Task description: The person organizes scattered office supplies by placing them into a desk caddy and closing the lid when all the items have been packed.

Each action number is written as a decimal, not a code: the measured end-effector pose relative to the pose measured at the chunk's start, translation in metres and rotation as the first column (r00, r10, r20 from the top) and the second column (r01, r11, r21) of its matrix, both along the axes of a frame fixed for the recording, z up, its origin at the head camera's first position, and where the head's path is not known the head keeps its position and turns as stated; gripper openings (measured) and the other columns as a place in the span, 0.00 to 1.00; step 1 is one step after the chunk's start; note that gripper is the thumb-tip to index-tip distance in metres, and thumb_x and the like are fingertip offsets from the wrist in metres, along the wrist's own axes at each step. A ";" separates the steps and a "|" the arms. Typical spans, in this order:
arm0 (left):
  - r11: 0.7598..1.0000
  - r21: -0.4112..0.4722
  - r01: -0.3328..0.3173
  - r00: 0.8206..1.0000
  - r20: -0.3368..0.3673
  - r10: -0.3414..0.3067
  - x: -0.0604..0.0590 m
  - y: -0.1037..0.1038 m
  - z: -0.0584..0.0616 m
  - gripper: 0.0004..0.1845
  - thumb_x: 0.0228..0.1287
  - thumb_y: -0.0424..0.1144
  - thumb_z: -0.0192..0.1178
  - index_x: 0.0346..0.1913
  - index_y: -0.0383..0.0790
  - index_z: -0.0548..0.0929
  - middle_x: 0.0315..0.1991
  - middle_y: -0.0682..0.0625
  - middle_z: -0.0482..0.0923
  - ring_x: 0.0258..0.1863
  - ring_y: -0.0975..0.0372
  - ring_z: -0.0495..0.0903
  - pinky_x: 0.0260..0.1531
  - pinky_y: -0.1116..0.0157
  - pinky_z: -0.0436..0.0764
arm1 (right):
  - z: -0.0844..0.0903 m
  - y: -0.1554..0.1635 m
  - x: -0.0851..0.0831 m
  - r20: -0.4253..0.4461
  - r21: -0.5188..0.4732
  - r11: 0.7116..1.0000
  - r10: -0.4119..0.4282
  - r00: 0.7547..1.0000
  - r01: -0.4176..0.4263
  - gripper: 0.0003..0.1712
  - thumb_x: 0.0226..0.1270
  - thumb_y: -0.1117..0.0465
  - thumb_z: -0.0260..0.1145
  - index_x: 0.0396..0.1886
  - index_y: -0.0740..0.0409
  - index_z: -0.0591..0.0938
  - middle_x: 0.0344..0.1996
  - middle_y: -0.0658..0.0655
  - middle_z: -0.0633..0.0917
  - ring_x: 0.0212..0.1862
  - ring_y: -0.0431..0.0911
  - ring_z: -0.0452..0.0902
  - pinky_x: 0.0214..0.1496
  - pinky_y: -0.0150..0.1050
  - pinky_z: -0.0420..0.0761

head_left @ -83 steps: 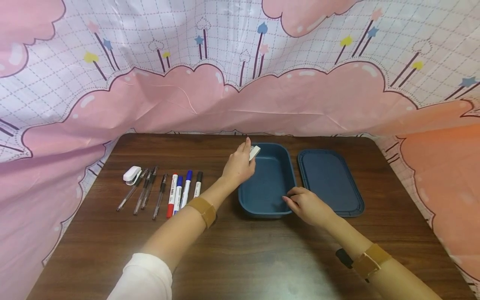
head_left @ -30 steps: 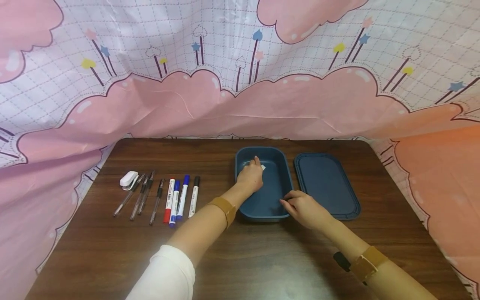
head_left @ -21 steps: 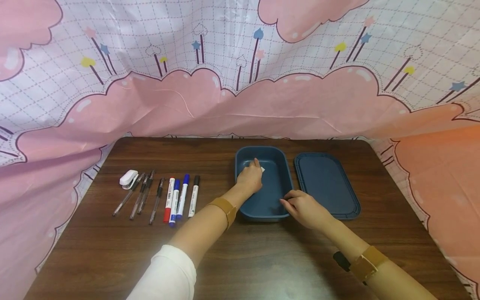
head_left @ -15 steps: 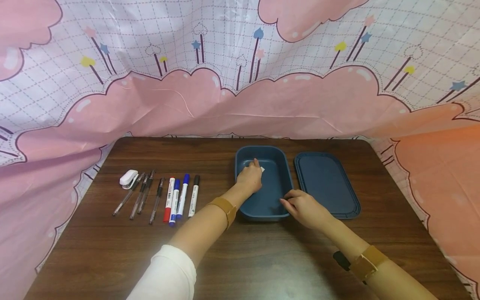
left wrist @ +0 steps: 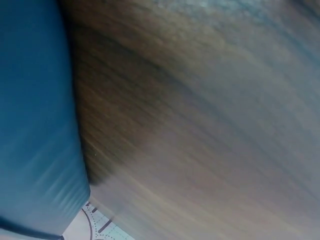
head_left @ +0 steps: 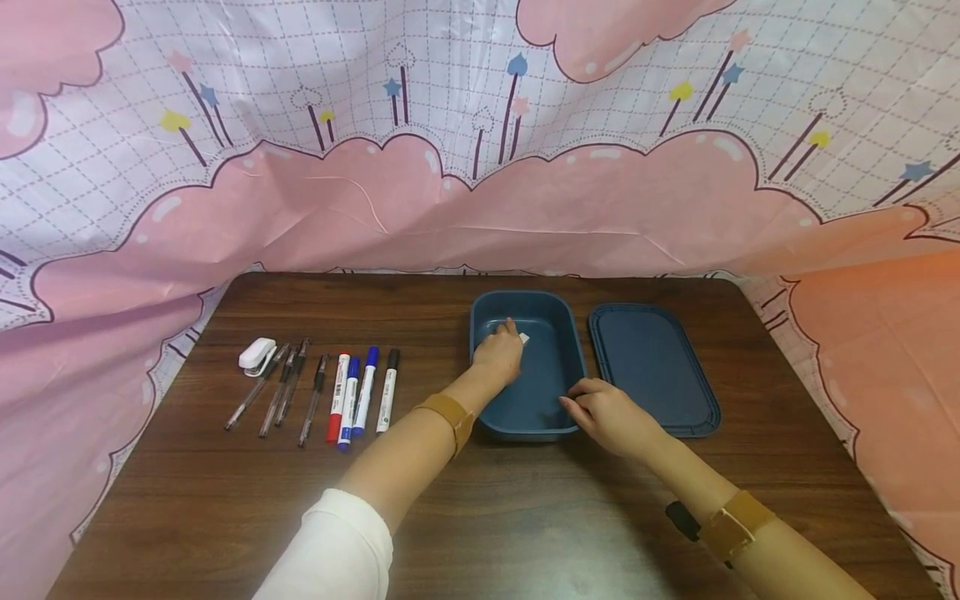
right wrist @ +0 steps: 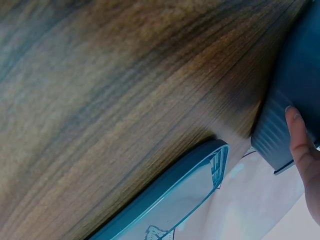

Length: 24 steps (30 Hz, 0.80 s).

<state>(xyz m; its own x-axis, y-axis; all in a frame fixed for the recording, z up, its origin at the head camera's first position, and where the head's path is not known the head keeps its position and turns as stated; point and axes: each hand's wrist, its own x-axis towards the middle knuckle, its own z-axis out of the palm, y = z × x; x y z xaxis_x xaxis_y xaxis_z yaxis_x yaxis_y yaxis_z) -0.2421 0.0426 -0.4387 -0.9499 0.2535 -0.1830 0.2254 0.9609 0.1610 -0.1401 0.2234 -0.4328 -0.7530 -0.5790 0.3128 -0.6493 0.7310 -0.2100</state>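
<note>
My left hand reaches down inside the dark blue box, its fingers curled round a small white object. Only a corner of that object shows; the hand covers the rest. At the box's near right corner my right hand grips the rim. In the right wrist view one finger of the right hand lies along the outer wall of the box. The left wrist view shows the box's side but not the left hand.
A matching blue lid lies right of the box. To the left are a white stapler, several clear pens with black grips, a red marker, two blue markers and a black marker on the wooden table.
Since the earliest frame, my left hand has moved from the box's far left rim down inside it with the white object. Over the last second both hands have stayed nearly still.
</note>
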 end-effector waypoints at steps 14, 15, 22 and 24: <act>0.997 0.065 0.043 0.996 -0.081 -0.037 -0.001 -0.003 0.007 0.42 0.69 0.47 0.57 0.75 0.29 0.50 0.74 0.37 0.57 0.71 0.53 0.65 0.72 0.61 0.66 | -0.001 0.000 -0.001 -0.005 0.004 1.000 0.014 1.000 -0.014 0.13 0.65 0.64 0.65 0.21 0.62 0.87 0.32 0.55 0.84 0.34 0.44 0.81 0.33 0.35 0.84; 0.997 0.057 0.054 0.995 -0.089 -0.049 -0.001 -0.003 0.008 0.43 0.69 0.48 0.57 0.75 0.28 0.49 0.74 0.37 0.56 0.72 0.53 0.63 0.73 0.61 0.64 | -0.001 0.000 -0.001 -0.005 0.002 1.000 0.015 1.000 -0.015 0.13 0.65 0.64 0.65 0.21 0.62 0.87 0.32 0.55 0.84 0.34 0.44 0.81 0.32 0.35 0.84; 0.996 0.033 0.078 0.990 -0.117 -0.074 -0.001 -0.007 0.015 0.44 0.68 0.50 0.57 0.75 0.28 0.48 0.75 0.37 0.55 0.74 0.53 0.60 0.75 0.62 0.60 | -0.001 -0.001 -0.001 -0.010 -0.001 1.000 0.022 1.000 -0.022 0.14 0.65 0.64 0.65 0.20 0.61 0.87 0.32 0.55 0.84 0.34 0.43 0.81 0.32 0.35 0.84; 0.996 0.049 0.077 0.990 -0.120 -0.071 -0.001 -0.008 0.017 0.45 0.68 0.50 0.57 0.75 0.28 0.48 0.75 0.37 0.55 0.74 0.54 0.60 0.75 0.61 0.60 | -0.002 -0.001 -0.001 -0.007 0.001 1.000 0.021 1.000 -0.021 0.14 0.65 0.65 0.65 0.20 0.61 0.87 0.32 0.55 0.84 0.34 0.43 0.81 0.32 0.35 0.84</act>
<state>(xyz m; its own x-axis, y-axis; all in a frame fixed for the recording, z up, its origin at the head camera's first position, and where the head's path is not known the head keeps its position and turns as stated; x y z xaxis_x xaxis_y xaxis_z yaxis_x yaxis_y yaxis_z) -0.2428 0.0346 -0.4222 -0.9423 0.3304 -0.0548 0.3162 0.9315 0.1797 -0.1416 0.2227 -0.4346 -0.7386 -0.5945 0.3180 -0.6657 0.7176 -0.2046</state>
